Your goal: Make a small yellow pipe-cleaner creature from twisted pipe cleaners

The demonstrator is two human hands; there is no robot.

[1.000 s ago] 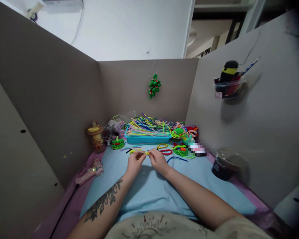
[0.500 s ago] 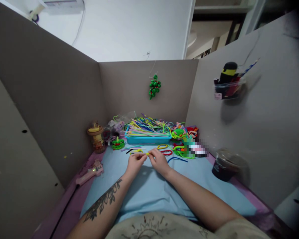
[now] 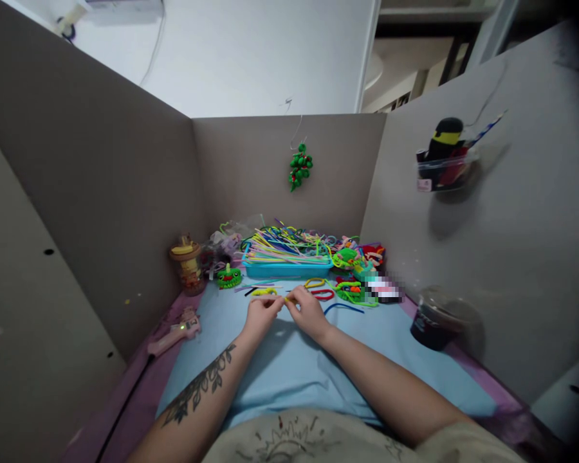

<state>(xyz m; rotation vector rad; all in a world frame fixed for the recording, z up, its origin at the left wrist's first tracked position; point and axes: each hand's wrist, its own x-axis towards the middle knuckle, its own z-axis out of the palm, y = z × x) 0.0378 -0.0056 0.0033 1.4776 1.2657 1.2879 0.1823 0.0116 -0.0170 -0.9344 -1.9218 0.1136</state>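
Above the middle of the blue cloth, my left hand point(image 3: 262, 316) and my right hand point(image 3: 309, 315) meet fingertip to fingertip. Both pinch a small yellow pipe cleaner piece point(image 3: 285, 299), mostly hidden by the fingers. Just behind my left hand lies another twisted yellow piece point(image 3: 264, 292). Scissors point(image 3: 324, 295) with one red and one yellow handle loop rest beyond my right hand, their blades largely covered. A bent dark blue pipe cleaner point(image 3: 343, 306) lies to the right of that hand.
A blue tray point(image 3: 289, 271) full of pipe cleaners stands at the back. A green fuzzy figure point(image 3: 229, 278) sits left of it. The pink glue gun point(image 3: 176, 337) and a tumbler point(image 3: 189, 270) are at left. A dark lidded cup point(image 3: 431, 326) stands right, near the partition point(image 3: 502, 244).
My fingers have shifted slightly around the yellow piece, and less of it shows now. The view has moved a little; everything else stays in place.
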